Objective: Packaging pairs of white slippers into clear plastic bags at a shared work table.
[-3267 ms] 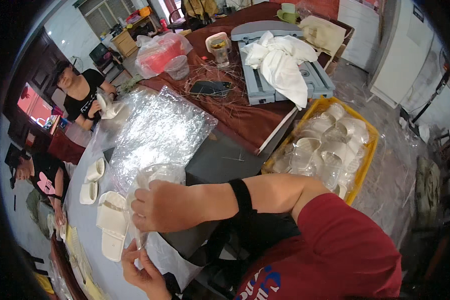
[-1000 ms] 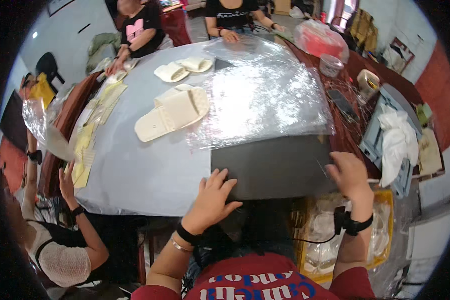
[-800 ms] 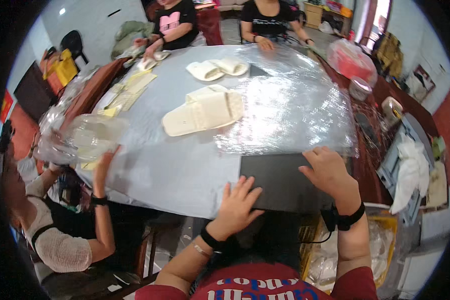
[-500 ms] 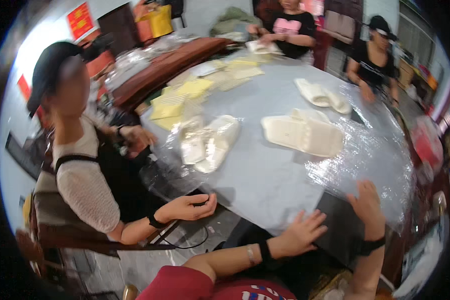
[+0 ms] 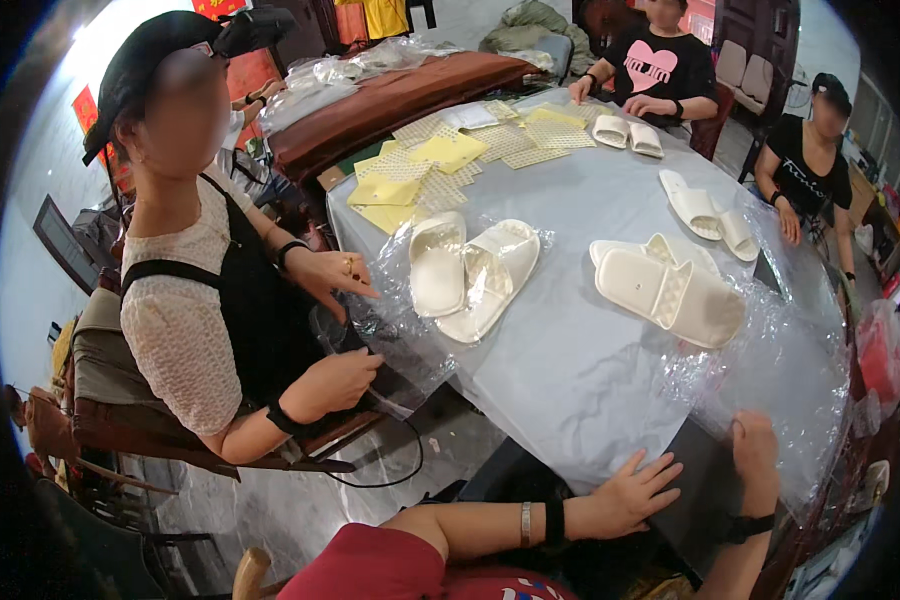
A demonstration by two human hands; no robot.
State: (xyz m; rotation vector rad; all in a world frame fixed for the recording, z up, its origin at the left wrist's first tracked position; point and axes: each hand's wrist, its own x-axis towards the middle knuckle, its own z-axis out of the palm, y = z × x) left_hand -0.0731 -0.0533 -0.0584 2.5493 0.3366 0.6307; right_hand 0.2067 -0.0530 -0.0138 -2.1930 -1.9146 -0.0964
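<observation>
My left hand (image 5: 632, 496) lies with fingers spread at the table's near edge, on the border of a flat dark grey panel (image 5: 698, 478). My right hand (image 5: 755, 447) is over the panel's right side, its fingers blurred, so I cannot tell whether they grip anything. Beyond it, clear plastic bags (image 5: 790, 370) are spread along the table's right side. Farther in lies a pair of white slippers (image 5: 665, 290), one sole up across the other. Another white pair (image 5: 480, 280), to the left, has clear plastic film around it.
A co-worker's hands (image 5: 335, 375) are at the plastic's left edge. Yellow sticker sheets (image 5: 450, 150) are scattered at the table's far left. More white slippers (image 5: 710, 215) lie before two people across the grey-covered table (image 5: 570, 400). A red-brown bench (image 5: 390, 105) stands behind, bearing plastic-wrapped things.
The view has shifted, so the table sits farther right and lower. The left co-worker's hands have come together by the plastic. The far person's slippers now lie on the table, let go.
</observation>
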